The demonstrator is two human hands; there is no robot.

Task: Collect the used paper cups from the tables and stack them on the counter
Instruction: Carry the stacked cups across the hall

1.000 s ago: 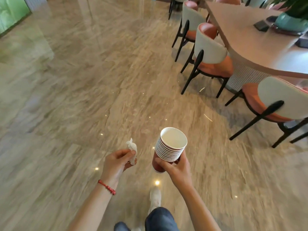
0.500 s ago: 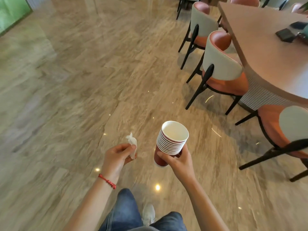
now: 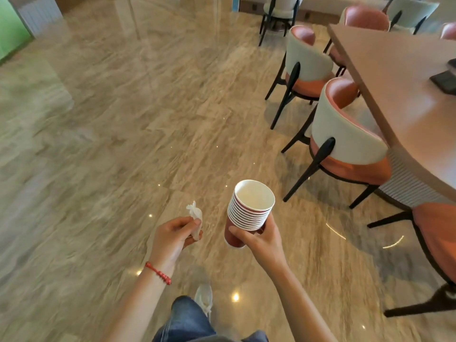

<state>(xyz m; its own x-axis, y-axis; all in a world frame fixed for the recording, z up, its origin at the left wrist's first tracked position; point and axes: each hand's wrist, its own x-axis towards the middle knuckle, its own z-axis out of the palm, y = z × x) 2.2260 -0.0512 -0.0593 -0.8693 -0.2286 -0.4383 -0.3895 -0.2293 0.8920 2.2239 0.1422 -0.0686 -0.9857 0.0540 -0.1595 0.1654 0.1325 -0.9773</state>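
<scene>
A stack of several red paper cups with white rims (image 3: pixel 249 211) is held upright in front of me, and the top cup looks empty inside. My right hand (image 3: pixel 262 239) grips the stack low on its side, fingers curled round it. My left hand (image 3: pixel 174 234) pinches a crumpled white tissue (image 3: pixel 195 214) just left of the cups. Both hands hang over the polished stone floor. No counter is in view.
A long wooden table (image 3: pixel 394 95) runs along the right, with a dark flat object (image 3: pixel 444 81) on it. Several white-backed orange chairs (image 3: pixel 345 141) stand at its near side. Open marble floor (image 3: pixel 123 132) spreads left and ahead. A green wall panel (image 3: pixel 9 28) is at far left.
I have walked on across the floor; the table and chairs have shifted right and nearer. Both hands keep their hold on the tissue and the cup stack.
</scene>
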